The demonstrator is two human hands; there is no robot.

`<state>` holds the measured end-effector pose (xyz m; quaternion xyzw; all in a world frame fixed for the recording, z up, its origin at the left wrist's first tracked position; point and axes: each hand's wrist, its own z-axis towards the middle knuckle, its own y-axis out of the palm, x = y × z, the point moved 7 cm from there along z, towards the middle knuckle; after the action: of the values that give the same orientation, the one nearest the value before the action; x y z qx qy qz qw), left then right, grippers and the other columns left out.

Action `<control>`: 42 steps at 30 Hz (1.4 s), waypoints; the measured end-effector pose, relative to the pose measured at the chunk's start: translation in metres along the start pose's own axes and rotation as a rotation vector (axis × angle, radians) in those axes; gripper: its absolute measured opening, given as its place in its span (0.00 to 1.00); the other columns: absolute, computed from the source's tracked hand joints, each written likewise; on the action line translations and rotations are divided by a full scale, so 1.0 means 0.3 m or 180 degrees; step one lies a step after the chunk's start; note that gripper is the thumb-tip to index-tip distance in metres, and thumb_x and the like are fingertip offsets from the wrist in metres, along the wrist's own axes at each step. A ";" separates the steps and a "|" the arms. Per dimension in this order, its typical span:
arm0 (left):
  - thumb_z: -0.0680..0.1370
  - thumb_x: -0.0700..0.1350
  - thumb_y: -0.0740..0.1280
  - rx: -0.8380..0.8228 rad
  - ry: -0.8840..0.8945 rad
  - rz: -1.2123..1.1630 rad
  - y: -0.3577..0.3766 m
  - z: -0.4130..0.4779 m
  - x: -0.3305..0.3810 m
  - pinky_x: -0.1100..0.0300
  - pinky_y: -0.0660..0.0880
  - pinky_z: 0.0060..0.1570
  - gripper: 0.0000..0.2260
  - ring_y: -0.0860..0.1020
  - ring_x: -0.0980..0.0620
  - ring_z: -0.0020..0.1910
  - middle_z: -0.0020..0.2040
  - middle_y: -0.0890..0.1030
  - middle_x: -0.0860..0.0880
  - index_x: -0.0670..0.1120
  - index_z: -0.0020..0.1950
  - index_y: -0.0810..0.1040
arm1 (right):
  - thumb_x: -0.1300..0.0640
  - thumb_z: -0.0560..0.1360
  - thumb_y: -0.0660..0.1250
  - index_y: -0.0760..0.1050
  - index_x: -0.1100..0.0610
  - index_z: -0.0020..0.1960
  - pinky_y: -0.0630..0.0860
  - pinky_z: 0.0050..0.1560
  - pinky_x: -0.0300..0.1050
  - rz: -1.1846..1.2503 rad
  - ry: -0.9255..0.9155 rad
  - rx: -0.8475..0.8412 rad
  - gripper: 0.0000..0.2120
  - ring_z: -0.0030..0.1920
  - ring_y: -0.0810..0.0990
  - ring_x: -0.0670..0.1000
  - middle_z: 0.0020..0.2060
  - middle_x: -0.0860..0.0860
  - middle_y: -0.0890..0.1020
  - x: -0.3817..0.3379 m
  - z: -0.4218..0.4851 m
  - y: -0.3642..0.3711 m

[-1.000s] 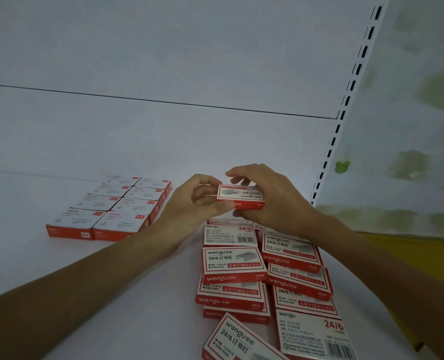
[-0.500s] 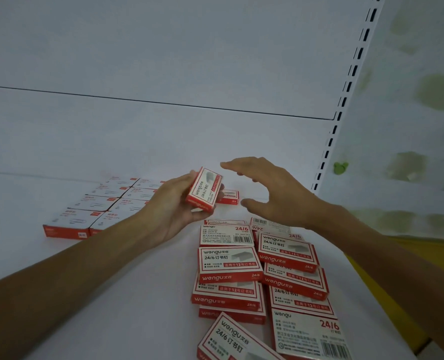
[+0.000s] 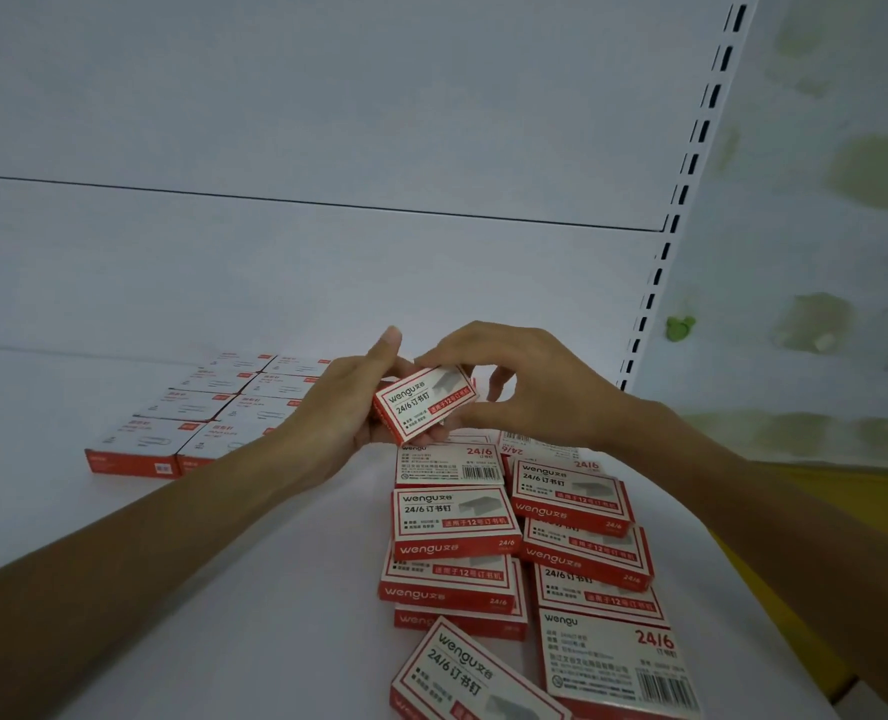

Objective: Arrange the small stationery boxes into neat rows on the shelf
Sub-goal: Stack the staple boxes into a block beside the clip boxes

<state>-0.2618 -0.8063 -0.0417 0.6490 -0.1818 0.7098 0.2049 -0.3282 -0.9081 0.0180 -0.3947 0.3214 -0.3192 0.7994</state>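
Nearest the camera, a loose pile of red-and-white cardboard staple boxes point(image 3: 522, 558) printed "wengu 24/6" lies on the white shelf board point(image 3: 224, 589), right of centre. The boxes overlap at mixed angles; some show the printed front, others the barcode back. One box at the front edge point(image 3: 470, 678) sits skewed diagonally, touching the barcode-side box point(image 3: 616, 662) to its right.

Both bare forearms reach in from the lower corners and meet above the far end of the pile. Between the hands, one red-and-white staple box point(image 3: 424, 405) is held clear of the pile, tilted, front face toward the camera. The left hand point(image 3: 343, 413) cups it from the left and beneath, thumb raised along the upper left corner. The right hand point(image 3: 525, 387) is curled over it, fingertips pinching the top right edge, thumb under the lower right edge. Both hands are closed on this box.

Farther back and to the left, a tidy block of flat white boxes with red sides point(image 3: 208, 407) stands in two columns, edges touching, running toward the white back panel point(image 3: 327, 122). Its print is too blurred to read; the left wrist hides its right near corner.

At far right, a white slotted upright point(image 3: 683, 200) borders the shelf, with a pale wall blotched green point(image 3: 847, 200) beyond.
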 end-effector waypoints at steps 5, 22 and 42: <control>0.78 0.49 0.58 0.0446 0.0796 0.0319 -0.017 -0.022 0.046 0.62 0.80 0.39 0.10 0.83 0.50 0.42 0.49 0.83 0.48 0.48 0.55 0.74 | 0.56 0.69 0.72 0.74 0.57 0.62 0.74 0.40 0.30 -0.0236 0.0380 0.0613 0.23 0.46 0.75 0.45 0.53 0.52 0.79 0.078 -0.025 -0.033; 0.76 0.58 0.56 0.0000 0.1536 0.2848 0.042 -0.023 0.033 0.61 0.68 0.58 0.26 0.66 0.59 0.65 0.68 0.66 0.58 0.59 0.72 0.53 | 0.57 0.68 0.74 0.75 0.62 0.61 0.71 0.48 0.22 -0.0539 0.0698 0.1365 0.23 0.44 0.74 0.46 0.51 0.55 0.77 0.147 -0.076 -0.067; 0.79 0.47 0.56 -0.0533 0.0860 0.2264 0.064 -0.037 -0.018 0.76 0.69 0.46 0.13 0.76 0.63 0.48 0.48 0.79 0.58 0.56 0.44 0.79 | 0.53 0.70 0.71 0.78 0.60 0.53 0.66 0.45 0.37 -0.0759 0.2431 0.0118 0.15 0.46 0.71 0.46 0.52 0.54 0.78 0.449 -0.132 0.037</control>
<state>-0.2808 -0.8171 -0.0479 0.4270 -0.4242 0.7983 0.0203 -0.2761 -1.0225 -0.0457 -0.2676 0.5415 -0.5393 0.5868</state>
